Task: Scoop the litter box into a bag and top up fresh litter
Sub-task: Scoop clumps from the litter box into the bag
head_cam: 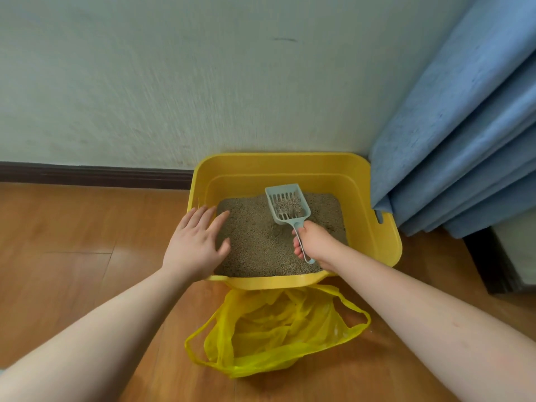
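the right hand (314, 242) grips the handle of the light, stiff slotted scoop (288, 205), holding loose litter above the litter box (385, 242) middle, while the left hand (194, 242) rests flat, fingers spread, at its left edge, and the thin, floppy bag (278, 329) gapes just beside its near edge.

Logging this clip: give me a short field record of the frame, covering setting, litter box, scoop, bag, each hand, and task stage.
setting: wood floor, pale wall, blue curtain at right
litter box: yellow, against the wall, holds grey-tan litter
scoop: pale blue, slotted, some litter in it, held above the litter surface
bag: yellow plastic, open on the floor just in front of the box
left hand: fingers spread, at the box's left rim
right hand: grips the scoop handle
task stage: scooping; load not yet in the bag
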Tool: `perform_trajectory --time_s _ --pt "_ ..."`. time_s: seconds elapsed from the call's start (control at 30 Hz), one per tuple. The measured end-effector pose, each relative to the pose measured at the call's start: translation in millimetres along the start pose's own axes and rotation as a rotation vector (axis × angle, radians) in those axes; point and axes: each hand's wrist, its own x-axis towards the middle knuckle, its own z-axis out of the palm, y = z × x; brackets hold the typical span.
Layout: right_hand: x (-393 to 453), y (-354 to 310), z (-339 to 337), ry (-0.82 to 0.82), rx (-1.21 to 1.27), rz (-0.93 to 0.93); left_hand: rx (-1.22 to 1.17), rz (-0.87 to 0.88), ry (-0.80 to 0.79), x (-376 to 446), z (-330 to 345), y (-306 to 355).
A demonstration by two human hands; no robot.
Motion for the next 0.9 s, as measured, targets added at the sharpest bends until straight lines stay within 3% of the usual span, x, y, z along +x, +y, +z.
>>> perform_trajectory --time_s 0.6,0.9 --pt "-94 7 1 -0.043 -0.141 -0.151 -0.060 0.025 0.073 -2 3 -1" --pt "-155 71 8 -0.223 -0.488 -0.158 -0.083 0.032 0.077 -3 1 -1"
